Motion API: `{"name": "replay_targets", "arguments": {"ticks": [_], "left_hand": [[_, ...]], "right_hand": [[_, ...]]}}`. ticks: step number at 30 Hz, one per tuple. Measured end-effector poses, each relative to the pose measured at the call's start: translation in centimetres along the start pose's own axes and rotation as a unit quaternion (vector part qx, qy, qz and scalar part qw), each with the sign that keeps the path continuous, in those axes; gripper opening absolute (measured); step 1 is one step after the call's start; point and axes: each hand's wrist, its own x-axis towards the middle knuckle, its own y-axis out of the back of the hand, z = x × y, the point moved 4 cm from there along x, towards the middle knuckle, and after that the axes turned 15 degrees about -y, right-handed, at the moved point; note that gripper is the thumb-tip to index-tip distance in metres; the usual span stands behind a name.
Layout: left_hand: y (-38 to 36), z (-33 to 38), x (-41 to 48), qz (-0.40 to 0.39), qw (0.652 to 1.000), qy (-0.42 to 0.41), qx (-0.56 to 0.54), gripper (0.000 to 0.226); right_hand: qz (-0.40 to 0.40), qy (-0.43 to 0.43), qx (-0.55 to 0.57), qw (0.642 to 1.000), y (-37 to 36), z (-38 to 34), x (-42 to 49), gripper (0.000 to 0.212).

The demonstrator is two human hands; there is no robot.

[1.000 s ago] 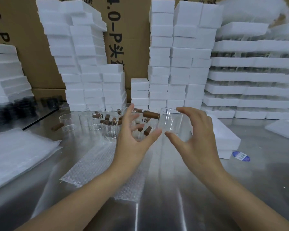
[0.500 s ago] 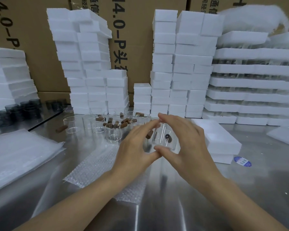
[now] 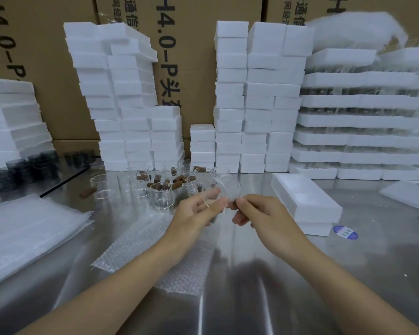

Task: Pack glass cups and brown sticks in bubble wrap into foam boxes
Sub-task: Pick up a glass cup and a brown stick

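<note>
Head view: two bare hands meet above a shiny table, with one clear cup between them.
Cup place: in the air, off the table, just in front of the bunch of other cups.
Cup way: tipped over, not standing up. Its long side runs from the fingers up and away toward the back. One round end shows above the fingers; cannot tell if it is the mouth or the bottom.
Left hand: fingers curled, thumb and fingers pinch the cup's left side.
Right hand: thumb and first finger pinch the cup's near end. A small dark bit sits by the thumb; cannot tell what it is.
Held count: one cup, two hands on it.
Cups: clear, standing with mouths up, behind the hands. At least eight, too crowded to count them all.
Sticks: brown and short, lying in and among the cups, pointing many ways. Too mixed up to count.
Stick: one lies alone on its side, left of the bunch.
Bubble wrap: flat on the table under the left arm. One sheet or two, cannot tell.
Foam boxes: two, white, one on top of the other, near the right hand.
Stacks: many more white foam boxes piled tall at the back.
Other things: dark cups far left, a pile of clear bags at the left, one blue sticker by the two foam boxes, cardboard boxes behind.
</note>
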Motion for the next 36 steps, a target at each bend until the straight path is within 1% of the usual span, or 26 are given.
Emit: {"name": "replay_targets", "arguments": {"ticks": [1, 2, 3, 5, 6, 7, 8, 10, 11, 12, 16, 18, 20, 22, 24, 27, 31, 33, 36], "left_hand": [[0.0, 0.1, 0.2, -0.017, 1.000, -0.006, 0.013, 0.079], [0.2, 0.2, 0.4, -0.031, 0.999, -0.014, 0.029, 0.083], [0.5, 0.4, 0.6, -0.040, 0.997, -0.026, 0.056, 0.083], [1.3, 0.7, 1.0, -0.062, 0.986, -0.062, 0.140, 0.069], [1.6, 0.8, 1.0, -0.077, 0.975, -0.076, 0.193, 0.059], [2.0, 0.7, 1.0, -0.098, 0.957, -0.085, 0.259, 0.053], [2.3, 0.4, 0.9, -0.127, 0.927, -0.089, 0.341, 0.052], [2.6, -0.3, 0.4, -0.198, 0.835, -0.081, 0.507, 0.057], [2.6, -0.7, 0.2, -0.228, 0.798, -0.070, 0.554, 0.059], [2.6, -1.0, 0.0, -0.246, 0.783, -0.064, 0.567, 0.058], [2.8, -0.9, 0.2, -0.247, 0.792, -0.086, 0.551, 0.041], [3.0, -0.7, 0.3, -0.229, 0.806, -0.087, 0.539, 0.038], [3.2, -0.4, 0.4, -0.187, 0.837, -0.080, 0.508, 0.037], [3.4, 0.1, 0.5, -0.124, 0.875, -0.084, 0.461, 0.037], [3.4, 0.8, 0.7, -0.063, 0.908, -0.097, 0.403, 0.036], [3.3, 1.7, 0.8, 0.009, 0.940, -0.112, 0.322, 0.033], [3.3, 2.6, 0.8, 0.064, 0.948, -0.136, 0.280, 0.033], [3.2, 2.7, 0.8, 0.067, 0.941, -0.142, 0.298, 0.030], [3.2, 2.3, 0.6, 0.046, 0.929, -0.132, 0.344, 0.026]], "right_hand": [[-0.025, -0.044, 0.061, 0.997, -0.1, 0.1, 0.0, 0.029], [-0.050, -0.092, 0.137, 0.985, -0.2, 0.2, 0.0, 0.027], [-0.070, -0.134, 0.214, 0.965, -0.3, 0.3, 0.0, 0.027], [-0.086, -0.185, 0.330, 0.922, -0.5, 0.6, -0.2, 0.025], [-0.086, -0.203, 0.370, 0.903, -0.5, 0.7, -0.2, 0.022], [-0.086, -0.218, 0.400, 0.886, -0.5, 0.7, -0.3, 0.020], [-0.085, -0.234, 0.420, 0.873, -0.6, 0.8, -0.3, 0.019], [-0.086, -0.261, 0.437, 0.857, -0.7, 1.0, -0.4, 0.018], [-0.086, -0.268, 0.437, 0.854, -0.8, 1.2, -0.3, 0.017], [-0.084, -0.272, 0.433, 0.855, -0.8, 1.3, -0.3, 0.016], [-0.074, -0.267, 0.392, 0.877, -0.8, 1.9, -0.1, 0.014], [-0.066, -0.251, 0.365, 0.894, -0.8, 1.9, 0.0, 0.011], [-0.055, -0.233, 0.335, 0.911, -0.9, 1.8, -0.1, 0.013], [-0.050, -0.214, 0.306, 0.926, -1.0, 1.5, -0.2, 0.020], [-0.050, -0.197, 0.286, 0.936, -1.1, 1.2, -0.4, 0.021], [-0.048, -0.178, 0.255, 0.949, -1.3, 0.9, -0.5, 0.021], [-0.033, -0.147, 0.211, 0.966, -1.4, 0.7, -0.6, 0.019], [-0.020, -0.128, 0.202, 0.971, -1.3, 0.5, -0.6, 0.019], [-0.016, -0.117, 0.219, 0.969, -1.1, 0.4, -0.5, 0.019]]}}
